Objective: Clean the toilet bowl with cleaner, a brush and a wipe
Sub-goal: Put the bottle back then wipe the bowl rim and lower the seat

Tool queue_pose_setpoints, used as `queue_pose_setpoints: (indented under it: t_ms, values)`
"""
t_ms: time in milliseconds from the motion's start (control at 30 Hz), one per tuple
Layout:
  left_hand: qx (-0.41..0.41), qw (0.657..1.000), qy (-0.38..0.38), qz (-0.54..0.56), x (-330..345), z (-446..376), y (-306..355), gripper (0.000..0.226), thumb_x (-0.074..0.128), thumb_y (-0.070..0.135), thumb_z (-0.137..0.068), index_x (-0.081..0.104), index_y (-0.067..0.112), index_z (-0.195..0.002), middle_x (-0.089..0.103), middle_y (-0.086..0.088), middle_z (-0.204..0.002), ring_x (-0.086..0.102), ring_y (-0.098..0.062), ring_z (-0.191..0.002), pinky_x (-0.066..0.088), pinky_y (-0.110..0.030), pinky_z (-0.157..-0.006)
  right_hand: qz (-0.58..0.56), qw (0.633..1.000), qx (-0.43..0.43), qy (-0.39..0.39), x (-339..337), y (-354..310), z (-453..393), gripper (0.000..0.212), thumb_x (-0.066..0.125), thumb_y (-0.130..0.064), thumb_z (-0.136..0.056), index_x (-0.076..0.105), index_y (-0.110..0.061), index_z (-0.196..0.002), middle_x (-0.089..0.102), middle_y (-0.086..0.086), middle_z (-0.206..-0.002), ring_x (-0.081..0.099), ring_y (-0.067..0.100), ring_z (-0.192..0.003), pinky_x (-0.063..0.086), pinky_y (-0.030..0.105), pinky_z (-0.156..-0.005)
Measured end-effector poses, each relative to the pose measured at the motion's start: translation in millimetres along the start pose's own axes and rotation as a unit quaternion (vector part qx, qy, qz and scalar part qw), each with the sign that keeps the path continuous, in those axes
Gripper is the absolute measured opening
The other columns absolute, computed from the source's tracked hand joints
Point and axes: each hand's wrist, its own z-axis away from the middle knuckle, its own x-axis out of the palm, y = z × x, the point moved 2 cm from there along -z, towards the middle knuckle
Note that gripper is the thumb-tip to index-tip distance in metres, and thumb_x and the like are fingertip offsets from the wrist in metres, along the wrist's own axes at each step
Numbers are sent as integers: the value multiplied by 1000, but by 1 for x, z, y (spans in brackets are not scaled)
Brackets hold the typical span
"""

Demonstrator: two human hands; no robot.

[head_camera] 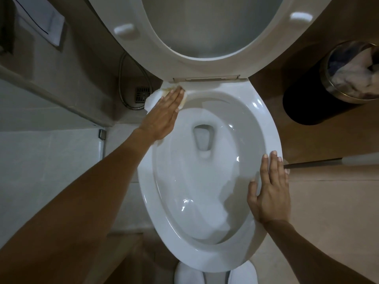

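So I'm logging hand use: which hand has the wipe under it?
The left hand, pressing the wipe flat onto the rim by the hinge; the right hand rests bare.

A tiled floor [328, 201] is seen beneath everything. On it are stood a white toilet bowl [207, 257], a dark round waste bin [307, 103] filled with crumpled paper, and two white shoes [186, 273].

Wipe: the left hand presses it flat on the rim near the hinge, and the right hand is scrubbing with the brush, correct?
Not quite. The head view shows the right hand resting flat on the rim, holding nothing. The left hand does press the wipe near the hinge.
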Motion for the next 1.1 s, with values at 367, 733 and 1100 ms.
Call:
queue_pose_setpoints:
  t_ms: [367,733,1100]
  values:
    - [23,997,-47,-61,0,-7,2,55,15,21,-98,7,10,-151,4,-5,-159,4,-19,-146,4,-33,-116,-5,1000,0,5,2,2,1,71,33,-31,-86,21,-7,-152,13,10,-160,7,22,-148,14,41,-119]
    - [49,990,-90,-92,-15,51,-21,56,5,33,-96,-2,13,-148,-8,2,-156,-7,-14,-145,-3,-29,-119,-2,1000,-3,12,2,2,1,71,32,-32,-86,22,-6,-151,12,11,-160,6,22,-148,6,36,-120]
    - [119,968,-171,-137,-13,127,-3,52,23,31,-99,51,4,-134,50,-12,-140,39,-23,-135,10,-27,-115,-9,1000,1,18,3,2,2,70,30,-33,-87,23,-6,-151,14,11,-160,11,24,-148,12,40,-120]
